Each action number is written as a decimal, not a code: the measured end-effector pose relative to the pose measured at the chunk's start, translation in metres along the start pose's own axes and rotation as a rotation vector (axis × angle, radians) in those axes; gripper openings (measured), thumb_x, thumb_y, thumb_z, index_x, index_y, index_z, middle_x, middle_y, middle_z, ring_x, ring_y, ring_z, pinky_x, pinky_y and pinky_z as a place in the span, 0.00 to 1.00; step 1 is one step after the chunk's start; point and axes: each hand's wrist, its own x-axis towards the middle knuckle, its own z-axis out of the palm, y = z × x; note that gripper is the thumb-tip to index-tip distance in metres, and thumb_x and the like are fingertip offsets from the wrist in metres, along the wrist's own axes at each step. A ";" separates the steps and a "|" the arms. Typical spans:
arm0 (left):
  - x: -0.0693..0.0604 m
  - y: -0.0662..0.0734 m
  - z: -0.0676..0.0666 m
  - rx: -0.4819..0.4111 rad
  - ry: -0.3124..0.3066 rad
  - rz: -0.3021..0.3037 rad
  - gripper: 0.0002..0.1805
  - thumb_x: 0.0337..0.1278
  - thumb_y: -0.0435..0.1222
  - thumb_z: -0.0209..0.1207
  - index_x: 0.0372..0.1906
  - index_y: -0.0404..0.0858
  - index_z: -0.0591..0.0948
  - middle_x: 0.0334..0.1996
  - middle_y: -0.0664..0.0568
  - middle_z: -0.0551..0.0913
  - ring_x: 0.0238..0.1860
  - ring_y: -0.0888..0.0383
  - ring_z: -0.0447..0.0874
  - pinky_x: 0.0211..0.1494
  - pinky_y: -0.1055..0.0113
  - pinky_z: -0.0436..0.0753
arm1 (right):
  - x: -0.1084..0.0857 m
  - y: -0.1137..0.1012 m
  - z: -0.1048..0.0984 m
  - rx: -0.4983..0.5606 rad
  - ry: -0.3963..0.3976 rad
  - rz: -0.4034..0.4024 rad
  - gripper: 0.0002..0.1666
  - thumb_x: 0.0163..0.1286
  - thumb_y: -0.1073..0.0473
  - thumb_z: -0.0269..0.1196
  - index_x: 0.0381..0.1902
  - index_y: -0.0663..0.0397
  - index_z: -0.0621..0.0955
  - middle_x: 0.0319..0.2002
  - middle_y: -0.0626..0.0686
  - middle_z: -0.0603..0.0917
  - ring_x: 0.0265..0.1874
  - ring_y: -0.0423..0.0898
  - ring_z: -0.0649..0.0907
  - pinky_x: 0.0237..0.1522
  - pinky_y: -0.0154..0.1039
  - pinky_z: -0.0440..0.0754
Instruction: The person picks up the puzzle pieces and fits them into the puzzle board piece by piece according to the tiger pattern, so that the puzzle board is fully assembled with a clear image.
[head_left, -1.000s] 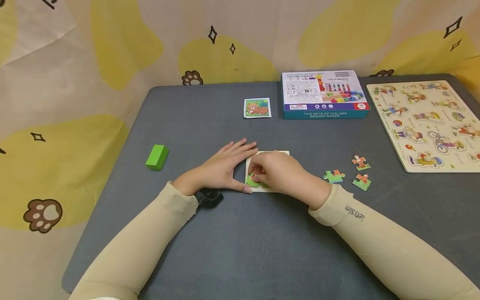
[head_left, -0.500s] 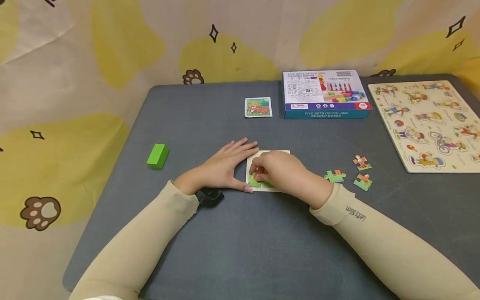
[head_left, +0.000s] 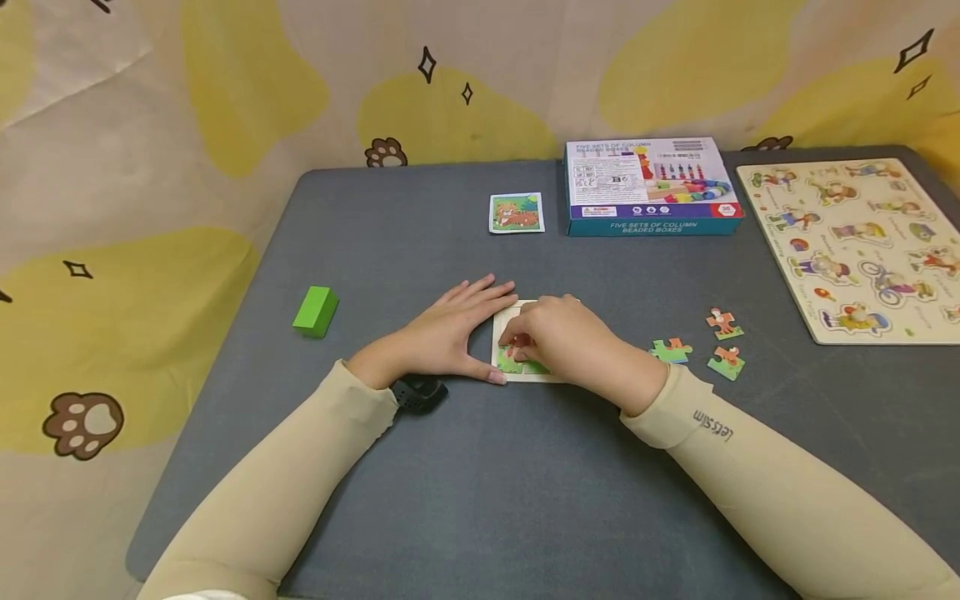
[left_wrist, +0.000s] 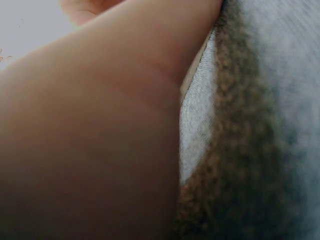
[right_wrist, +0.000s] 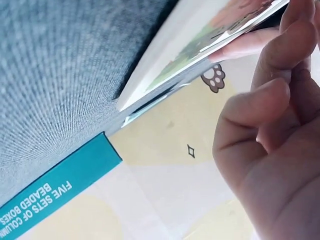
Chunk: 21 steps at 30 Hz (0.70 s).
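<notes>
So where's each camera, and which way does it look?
Head: on the person's head, looking forward and down at the puzzle board; left hand and right hand show.
Left wrist: on that wrist, looking along blurred skin; which part is hard to tell.
Right wrist: on that wrist, looking past curled fingers, across the board toward the patterned cloth.
Shared: head and right wrist both show the teal box and the board.

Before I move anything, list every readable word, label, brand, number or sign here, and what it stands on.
"FIVE SETS OF COLUMN BEADED BOXES": on the teal front of the box, and fainter on its top.
"LetsSlim": upside down on the right sleeve.
Too small or blurred to read: the box's other print and the lettering on the picture board.
</notes>
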 end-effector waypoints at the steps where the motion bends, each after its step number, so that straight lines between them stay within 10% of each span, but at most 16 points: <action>1: 0.000 0.000 0.000 -0.001 0.001 0.000 0.61 0.53 0.65 0.71 0.85 0.45 0.57 0.85 0.56 0.50 0.85 0.55 0.35 0.83 0.51 0.35 | 0.000 0.000 0.000 -0.015 0.004 -0.004 0.10 0.69 0.61 0.74 0.47 0.48 0.93 0.44 0.48 0.90 0.46 0.52 0.86 0.50 0.57 0.81; 21: 0.001 -0.001 0.000 0.002 -0.002 -0.001 0.62 0.53 0.65 0.71 0.85 0.45 0.55 0.85 0.55 0.50 0.85 0.55 0.35 0.83 0.50 0.36 | -0.004 -0.001 0.000 -0.038 0.004 -0.156 0.08 0.62 0.64 0.77 0.28 0.46 0.89 0.31 0.45 0.79 0.30 0.44 0.80 0.35 0.40 0.81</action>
